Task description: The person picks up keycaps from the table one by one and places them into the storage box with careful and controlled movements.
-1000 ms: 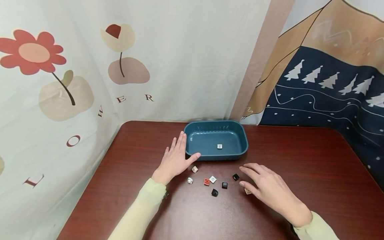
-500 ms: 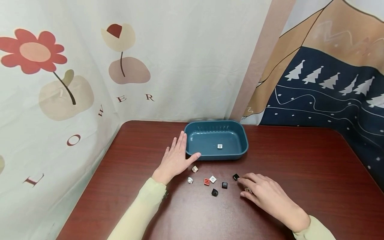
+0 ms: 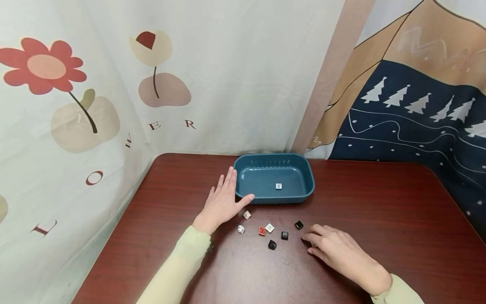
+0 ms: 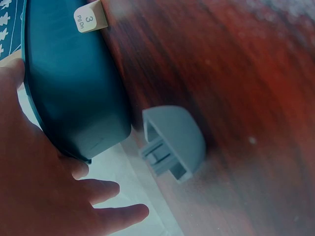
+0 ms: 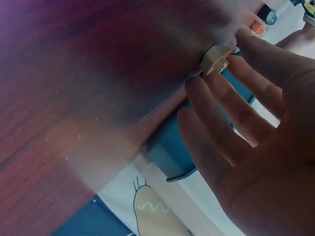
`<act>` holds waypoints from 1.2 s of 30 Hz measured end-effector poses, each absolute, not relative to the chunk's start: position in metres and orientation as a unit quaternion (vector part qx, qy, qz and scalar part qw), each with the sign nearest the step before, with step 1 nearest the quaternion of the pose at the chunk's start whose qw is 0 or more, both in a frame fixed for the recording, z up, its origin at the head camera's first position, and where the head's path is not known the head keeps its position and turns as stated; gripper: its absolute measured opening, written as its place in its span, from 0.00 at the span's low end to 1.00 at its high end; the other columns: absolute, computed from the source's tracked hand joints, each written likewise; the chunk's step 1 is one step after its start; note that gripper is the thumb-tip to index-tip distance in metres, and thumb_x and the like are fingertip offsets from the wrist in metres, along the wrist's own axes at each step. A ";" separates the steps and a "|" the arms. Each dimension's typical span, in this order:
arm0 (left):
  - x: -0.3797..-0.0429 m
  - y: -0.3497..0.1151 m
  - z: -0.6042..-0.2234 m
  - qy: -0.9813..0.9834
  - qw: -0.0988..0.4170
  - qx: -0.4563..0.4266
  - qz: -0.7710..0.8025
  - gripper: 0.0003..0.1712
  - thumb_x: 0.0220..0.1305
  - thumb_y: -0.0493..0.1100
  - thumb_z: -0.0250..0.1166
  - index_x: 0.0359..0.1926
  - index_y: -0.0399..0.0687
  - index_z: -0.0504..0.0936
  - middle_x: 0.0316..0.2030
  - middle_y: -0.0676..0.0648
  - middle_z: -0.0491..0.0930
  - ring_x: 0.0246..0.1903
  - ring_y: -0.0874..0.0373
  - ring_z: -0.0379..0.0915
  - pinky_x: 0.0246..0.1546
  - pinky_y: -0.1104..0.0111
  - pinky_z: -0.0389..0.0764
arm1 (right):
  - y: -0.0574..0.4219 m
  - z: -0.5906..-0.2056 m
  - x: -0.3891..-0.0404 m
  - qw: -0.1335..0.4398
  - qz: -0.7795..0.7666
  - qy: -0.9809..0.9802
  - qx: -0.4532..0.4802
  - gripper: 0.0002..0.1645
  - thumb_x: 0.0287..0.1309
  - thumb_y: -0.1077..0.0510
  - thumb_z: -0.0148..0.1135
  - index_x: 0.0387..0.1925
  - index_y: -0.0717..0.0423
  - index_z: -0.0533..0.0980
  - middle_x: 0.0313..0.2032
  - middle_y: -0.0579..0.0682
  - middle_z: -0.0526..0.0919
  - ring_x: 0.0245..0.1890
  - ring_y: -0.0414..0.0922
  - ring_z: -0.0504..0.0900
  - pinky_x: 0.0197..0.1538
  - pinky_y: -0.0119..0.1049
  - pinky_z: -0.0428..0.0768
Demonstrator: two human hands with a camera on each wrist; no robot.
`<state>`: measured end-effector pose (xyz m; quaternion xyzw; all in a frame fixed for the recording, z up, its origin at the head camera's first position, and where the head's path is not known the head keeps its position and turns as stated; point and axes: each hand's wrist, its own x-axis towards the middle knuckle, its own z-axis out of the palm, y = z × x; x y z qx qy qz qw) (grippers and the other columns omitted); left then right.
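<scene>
My left hand (image 3: 222, 203) lies with straight, spread fingers along the left side of a blue plastic basin (image 3: 274, 199), its fingertips and thumb at the rim. Inside the basin is one white keycap (image 3: 279, 186). My right hand (image 3: 338, 251) is low over the table, fingers slightly bent and thumb apart from them. In the right wrist view, a beige keycap (image 5: 215, 60) lies tipped at the fingertips, with the thumb standing off from it; the hand hides it in the head view. Closest to that hand among the others is a black keycap (image 3: 299, 225).
Between the hands lie a red keycap (image 3: 262, 231), a white keycap (image 3: 270, 228) and two black keycaps (image 3: 284, 235). Near the left wrist are a pale keycap (image 3: 247, 215) and an overturned white keycap (image 3: 241, 229). Printed curtains (image 3: 243, 84) hang behind the brown table (image 3: 379, 202).
My right hand has come slightly down and toward me, over the beige keycap, which is now covered in the head view. The left hand and basin stay put.
</scene>
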<state>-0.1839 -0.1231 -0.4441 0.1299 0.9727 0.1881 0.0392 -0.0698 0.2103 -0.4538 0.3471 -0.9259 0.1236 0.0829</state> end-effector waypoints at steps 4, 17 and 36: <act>-0.184 -0.123 -0.444 0.973 0.039 0.129 0.186 0.63 0.67 0.82 0.47 0.84 0.45 0.40 0.83 0.49 0.34 0.80 0.39 0.40 0.72 0.36 0.54 | 0.210 -0.455 -0.070 0.087 0.123 -0.925 0.350 0.17 0.52 0.59 0.80 0.45 0.50 0.87 0.39 0.40 0.80 0.36 0.39 0.82 0.34 0.37 0.83; -0.184 -0.123 -0.444 0.974 0.039 0.128 0.185 0.63 0.67 0.82 0.47 0.84 0.46 0.39 0.83 0.49 0.34 0.80 0.39 0.40 0.73 0.37 0.54 | 0.210 -0.456 -0.070 0.103 0.121 -0.922 0.354 0.12 0.49 0.64 0.81 0.36 0.50 0.86 0.31 0.39 0.76 0.32 0.38 0.78 0.34 0.35 0.82; -0.182 -0.123 -0.443 0.973 0.044 0.128 0.187 0.63 0.67 0.82 0.46 0.84 0.47 0.38 0.83 0.50 0.33 0.80 0.39 0.39 0.73 0.37 0.53 | 0.210 -0.446 -0.073 0.155 0.168 -0.909 0.348 0.15 0.47 0.65 0.82 0.36 0.49 0.86 0.35 0.38 0.79 0.35 0.35 0.79 0.37 0.33 0.83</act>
